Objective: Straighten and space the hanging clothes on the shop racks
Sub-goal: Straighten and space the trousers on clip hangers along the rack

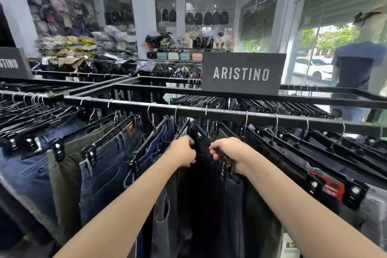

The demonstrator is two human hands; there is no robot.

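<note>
Hands first. My view is showing the left hand (184,152) curling its fingers round the top edge of a pair of black cotton trousers (201,176), gripping it as far as I can tell. The right hand (227,154) is closing on a black plastic clip hanger (218,151) just beside that pair. I am reading the two grips as a parting move: each hand is taking one side so a gap is opening between crowded garments.

The trousers are hanging mid-rack, directly ahead, from a black square-section metal rail (230,114).

Moving outward, the left side is looking evenly spread: faded blue denim jeans (109,165), then olive-green twill trousers (62,174). The right side is packing darker pairs tightly, hangers slanting and overlapping, so that stretch is likely needing spacing next.

Counts: two hands working; at least nine silver wire hooks (150,109) on the near rail; two dark grey brand signs, one whole (243,73), one cut off at the left edge (10,64); one mannequin in a navy T-shirt (356,63) by the window.
</note>
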